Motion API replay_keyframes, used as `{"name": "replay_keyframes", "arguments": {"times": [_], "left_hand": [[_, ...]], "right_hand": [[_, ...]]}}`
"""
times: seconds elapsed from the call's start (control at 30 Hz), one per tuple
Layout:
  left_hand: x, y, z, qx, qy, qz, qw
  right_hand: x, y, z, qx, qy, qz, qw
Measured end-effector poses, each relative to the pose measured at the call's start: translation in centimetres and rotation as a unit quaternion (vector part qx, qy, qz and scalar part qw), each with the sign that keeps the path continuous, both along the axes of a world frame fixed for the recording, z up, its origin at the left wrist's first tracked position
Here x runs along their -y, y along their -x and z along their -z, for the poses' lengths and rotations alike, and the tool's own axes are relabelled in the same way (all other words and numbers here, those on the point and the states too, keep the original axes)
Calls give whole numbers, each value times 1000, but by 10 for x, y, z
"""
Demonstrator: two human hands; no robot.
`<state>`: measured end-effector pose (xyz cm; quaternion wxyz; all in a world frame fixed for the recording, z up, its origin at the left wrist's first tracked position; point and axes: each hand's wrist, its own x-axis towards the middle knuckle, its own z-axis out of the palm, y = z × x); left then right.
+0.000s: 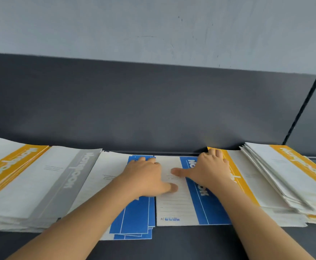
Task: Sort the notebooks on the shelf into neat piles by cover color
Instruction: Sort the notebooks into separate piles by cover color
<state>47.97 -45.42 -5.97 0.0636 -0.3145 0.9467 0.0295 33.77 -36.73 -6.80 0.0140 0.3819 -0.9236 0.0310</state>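
Notebooks with white covers and coloured bands lie in piles on a dark grey shelf. My left hand rests flat on a slightly fanned pile of blue-banded notebooks, its thumb reaching onto a single blue-banded notebook beside the pile. My right hand lies on that single notebook's far end, thumb stretched left; its fingers curl at the far edge of a yellow-banded notebook pile. A grey-banded pile and a yellow-banded pile sit on the left.
A loose, uneven stack of yellow-banded notebooks fills the far right. The shelf's dark back panel rises right behind the piles, with a pale wall above. Bare shelf surface runs along the front edge.
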Motion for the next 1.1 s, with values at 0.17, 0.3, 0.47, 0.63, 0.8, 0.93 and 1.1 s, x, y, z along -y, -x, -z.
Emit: {"name": "replay_keyframes", "arguments": {"times": [0.17,0.3,0.47,0.63,0.8,0.93,1.1], "left_hand": [[4,-6,-3,-65,-22,-19,997],[8,-14,-7,-46,-46,-31,997],[12,-19,-5,-52,-50,-28,997],[19,-20,-4,-100,-84,-51,990],[24,-23,-9,-167,-121,-68,976],[28,-24,-11,-242,-142,-72,957],[30,-23,-8,-271,-166,-77,945]], "right_hand": [[8,-9,7,76,-21,-159,984],[4,-14,4,120,-77,-188,972],[0,-20,-1,112,-60,-191,973],[-1,-35,4,151,-127,-250,948],[-9,-42,-2,176,-167,-276,930],[-6,-43,-4,169,-154,-259,938],[1,-45,1,122,-145,-232,954]]}}
